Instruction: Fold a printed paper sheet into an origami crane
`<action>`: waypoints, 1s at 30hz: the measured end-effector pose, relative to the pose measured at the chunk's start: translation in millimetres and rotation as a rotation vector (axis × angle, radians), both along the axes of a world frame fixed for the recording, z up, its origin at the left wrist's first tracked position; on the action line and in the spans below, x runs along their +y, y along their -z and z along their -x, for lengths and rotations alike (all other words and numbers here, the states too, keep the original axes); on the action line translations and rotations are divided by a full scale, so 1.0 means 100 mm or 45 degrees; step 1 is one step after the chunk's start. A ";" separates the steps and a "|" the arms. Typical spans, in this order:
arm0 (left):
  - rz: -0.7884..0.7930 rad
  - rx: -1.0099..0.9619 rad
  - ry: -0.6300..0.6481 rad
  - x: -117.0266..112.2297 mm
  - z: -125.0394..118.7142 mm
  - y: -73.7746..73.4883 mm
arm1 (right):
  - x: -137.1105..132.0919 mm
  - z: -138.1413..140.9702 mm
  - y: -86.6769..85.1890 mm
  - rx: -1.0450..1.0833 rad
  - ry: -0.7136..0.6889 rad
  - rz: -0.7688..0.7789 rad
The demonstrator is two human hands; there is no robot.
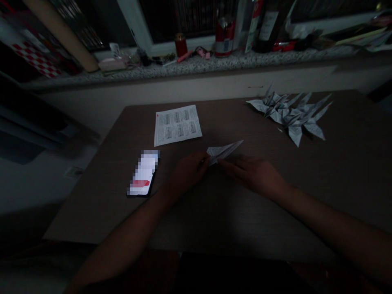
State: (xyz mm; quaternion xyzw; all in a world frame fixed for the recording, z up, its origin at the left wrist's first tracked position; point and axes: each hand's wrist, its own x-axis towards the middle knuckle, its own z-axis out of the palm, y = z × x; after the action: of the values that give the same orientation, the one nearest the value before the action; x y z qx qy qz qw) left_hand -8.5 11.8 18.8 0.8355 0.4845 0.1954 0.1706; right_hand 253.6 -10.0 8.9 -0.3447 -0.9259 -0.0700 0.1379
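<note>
A piece of folded printed paper (225, 151) with a long narrow point is in front of me, over the middle of the table. My left hand (192, 167) has its fingers closed on the paper's left end. At the paper's lower edge, the fingertips of my right hand (252, 171) meet it, its fingers stretched out and lying together. Whether the right thumb pinches the paper is too dark to make out. A flat printed sheet (178, 125) lies beyond my left hand. Several folded paper cranes (290, 112) are heaped at the back right.
A phone (143, 173) with a lit, blurred screen lies left of my left arm on the brown table (101, 163). Behind, a speckled stone windowsill (147, 73) carries a red can (224, 37), a dark bottle (268, 26), a red jar (181, 45) and small clutter.
</note>
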 end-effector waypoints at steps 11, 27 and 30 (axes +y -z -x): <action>-0.003 -0.160 -0.015 -0.09 -0.11 -0.07 | -0.01 0.14 -0.01 0.112 0.103 0.138; -0.111 0.159 0.087 -0.14 -0.15 -0.20 | -0.02 0.15 -0.18 -0.014 0.170 0.011; -0.140 0.109 0.067 -0.12 -0.11 -0.19 | -0.02 0.15 -0.19 -0.029 0.176 0.007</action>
State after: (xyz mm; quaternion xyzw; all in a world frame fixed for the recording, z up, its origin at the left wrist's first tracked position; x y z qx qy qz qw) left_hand 3.0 -0.4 37.9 0.8636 0.4578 0.1811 0.1087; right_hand 239.0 -11.8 27.7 -0.4073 -0.9016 -0.0809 0.1211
